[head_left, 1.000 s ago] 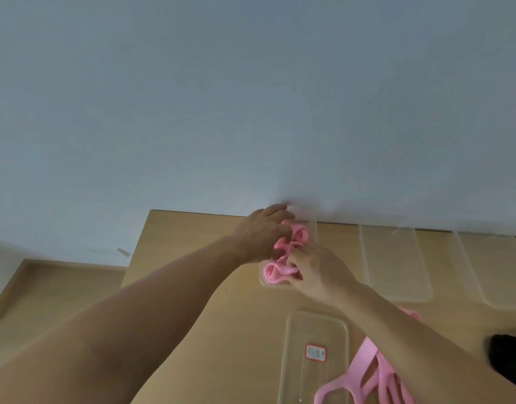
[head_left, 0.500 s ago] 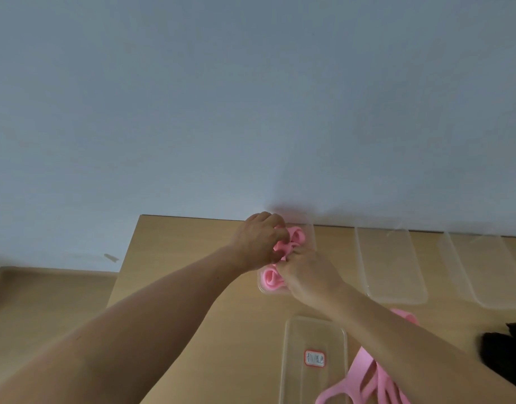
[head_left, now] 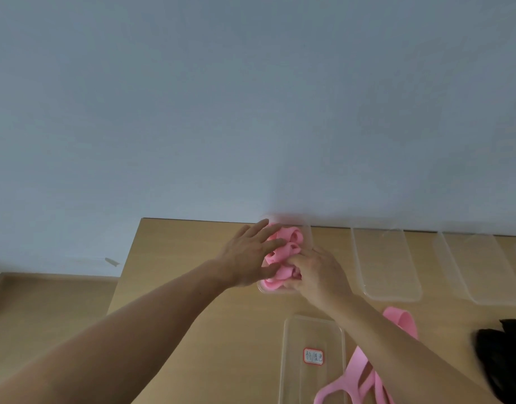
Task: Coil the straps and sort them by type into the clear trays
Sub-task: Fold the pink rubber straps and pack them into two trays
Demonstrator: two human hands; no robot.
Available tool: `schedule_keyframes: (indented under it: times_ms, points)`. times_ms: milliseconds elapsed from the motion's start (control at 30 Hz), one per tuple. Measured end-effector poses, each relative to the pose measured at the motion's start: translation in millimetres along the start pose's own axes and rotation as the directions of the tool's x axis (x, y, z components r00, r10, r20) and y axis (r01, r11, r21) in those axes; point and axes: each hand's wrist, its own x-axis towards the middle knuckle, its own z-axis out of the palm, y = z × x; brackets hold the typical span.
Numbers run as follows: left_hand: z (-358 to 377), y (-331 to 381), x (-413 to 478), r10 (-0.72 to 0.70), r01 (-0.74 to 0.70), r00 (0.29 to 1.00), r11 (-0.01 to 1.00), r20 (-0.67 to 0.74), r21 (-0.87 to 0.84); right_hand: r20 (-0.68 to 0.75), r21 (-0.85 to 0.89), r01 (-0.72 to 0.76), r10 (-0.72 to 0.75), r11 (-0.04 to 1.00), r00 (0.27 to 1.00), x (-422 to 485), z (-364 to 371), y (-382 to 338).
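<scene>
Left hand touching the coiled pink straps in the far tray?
Touching. Head view: the left hand lies with spread fingers across the coiled pink straps, thumb against them, no gap visible.

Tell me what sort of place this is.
Probably a plain indoor room set up as a sorting bench: a light wooden table against a bare pale blue-grey wall, with a row of clear plastic trays, coiled pink straps in one, and loose flat pink straps nearby.

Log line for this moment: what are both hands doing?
step: packing coiled pink straps in far-left clear tray | left hand: flat, pressing them | right hand: pinching them | loose pink straps: on table
</scene>
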Motion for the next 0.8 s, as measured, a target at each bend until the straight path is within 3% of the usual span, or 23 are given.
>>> schedule_keyframes:
  times_ms: [133, 433, 800]
  points:
    - [11.0, 6.1, -3.6, -0.053, 0.051, 0.998, 0.997, 0.040, 0.064, -0.033, 0.032, 0.019, -0.018, 0.999, 0.999, -3.1, -2.3, 0.6]
    - [12.3, 15.3, -4.8, -0.114, 0.106, 0.991, 0.989, 0.072, 0.106, -0.133, -0.157, 0.102, -0.123, 0.982, 0.983, -12.5, -2.6, 2.7]
    - [3.4, 29.6, -5.3, -0.144, 0.143, 0.989, 0.987, 0.015, 0.069, -0.174, 0.009, 0.028, -0.026, 1.000, 0.984, -12.2, -7.2, 11.7]
